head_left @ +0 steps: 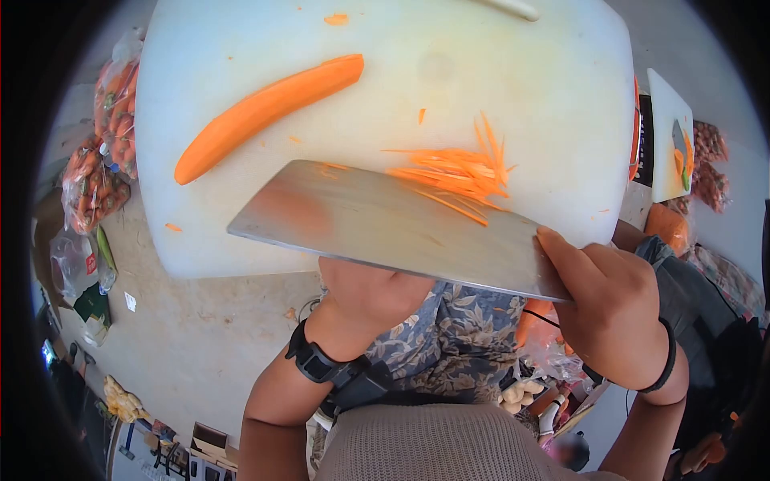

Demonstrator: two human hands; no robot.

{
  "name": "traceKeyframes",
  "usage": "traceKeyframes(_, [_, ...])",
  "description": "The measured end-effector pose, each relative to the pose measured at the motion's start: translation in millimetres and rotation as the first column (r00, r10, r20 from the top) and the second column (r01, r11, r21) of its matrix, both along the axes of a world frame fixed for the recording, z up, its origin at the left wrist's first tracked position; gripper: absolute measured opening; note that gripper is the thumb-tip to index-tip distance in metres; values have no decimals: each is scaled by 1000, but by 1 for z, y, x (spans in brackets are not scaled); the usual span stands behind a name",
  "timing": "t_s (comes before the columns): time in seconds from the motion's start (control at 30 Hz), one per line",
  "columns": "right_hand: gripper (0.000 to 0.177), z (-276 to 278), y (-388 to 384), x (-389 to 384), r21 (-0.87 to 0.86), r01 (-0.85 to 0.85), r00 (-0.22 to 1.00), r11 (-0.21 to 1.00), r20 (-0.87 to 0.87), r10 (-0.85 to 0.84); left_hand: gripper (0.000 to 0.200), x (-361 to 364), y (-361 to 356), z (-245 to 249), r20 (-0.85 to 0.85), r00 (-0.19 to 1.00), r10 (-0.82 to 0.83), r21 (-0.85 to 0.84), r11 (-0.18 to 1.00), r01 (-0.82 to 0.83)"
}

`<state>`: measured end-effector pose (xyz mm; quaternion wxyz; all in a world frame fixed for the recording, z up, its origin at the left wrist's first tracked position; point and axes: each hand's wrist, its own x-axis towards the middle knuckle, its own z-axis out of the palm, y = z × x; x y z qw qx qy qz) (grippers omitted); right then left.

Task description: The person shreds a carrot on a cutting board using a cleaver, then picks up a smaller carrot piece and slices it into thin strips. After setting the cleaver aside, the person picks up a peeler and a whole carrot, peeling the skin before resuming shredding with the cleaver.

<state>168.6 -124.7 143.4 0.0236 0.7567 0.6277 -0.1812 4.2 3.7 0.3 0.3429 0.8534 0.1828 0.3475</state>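
Bagged carrots [116, 104] flank board [521, 72]; right hand [613, 309] clasps cleaver [385, 220]; grip of left hand [369, 293] hidden.

Nothing legible shows; the small red label [91, 263] on a plastic bag [70, 255] at left is too blurred to read

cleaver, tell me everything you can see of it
The cleaver has a broad rectangular blade, steel-looking, its flat face up with carrot flecks. The right hand grips its handle end, hiding the handle. It sits tilted over the near edge of the white cutting board, beside the carrot shreds, covering the fingers of the left hand.
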Motion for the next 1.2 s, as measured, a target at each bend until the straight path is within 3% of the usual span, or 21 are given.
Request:
traceKeyframes(0.07, [44, 7, -7, 2, -22, -53, 997, 998, 54, 54, 21, -1, -1, 1, -32, 999, 2, 36, 999, -1])
traceKeyframes(0.4, [44, -12, -11, 4, 8, -33, 995, 999, 91, 32, 21, -2, -3, 0, -50, 999, 13, -33, 999, -15])
traceKeyframes(0.5, [59, -20, -5, 2, 3, 51, 999, 999, 4, -51, 26, 0, -2, 4, -38, 999, -25, -118, 993, 20])
traceKeyframes(0.57, [54, -28, 0, 0, 14, 39, 999, 999, 6, -40, 27, 1, -1, 5, -59, 998, -18, 137, 990, 26])
traceKeyframes(0.6, [54, -34, 4, -1, 17, 42, 999, 999, 8, -42, 27, 1, 0, 5, -57, 998, -21, 140, 990, 28])
traceKeyframes(0.67, [29, -44, 9, -3, 149, -48, 997, 988, 73, 37, 28, 1, 3, 6, -55, 998, -42, 137, 989, 49])
traceKeyframes(0.77, [27, -42, 10, -3, 141, -39, 997, 989, 67, 30, 30, 1, -1, 4, -74, 997, -34, 156, 987, 46])
traceKeyframes(0.8, [27, -37, 10, -4, 145, -39, 997, 989, 70, 30, 30, 1, -1, 4, -72, 997, -34, 160, 986, 45])
traceKeyframes(0.87, [48, -22, 6, -7, 36, 25, 999, 999, 36, -26, 28, 0, 0, 3, -49, 998, -51, 150, 987, 57])
traceKeyframes(1.1, [53, 0, -17, -5, -39, 55, 997, 998, 54, -53, 24, -3, -1, 1, -41, 998, -42, 115, 992, 47])
traceKeyframes(1.17, [54, -3, -19, -3, -31, 44, 997, 999, 65, -42, 20, -4, -4, 0, -32, 999, -31, -106, 994, 28])
traceKeyframes(1.2, [54, -6, -19, -3, -37, 46, 997, 998, 61, -44, 20, -5, -4, -1, -36, 999, -33, -112, 993, 29])
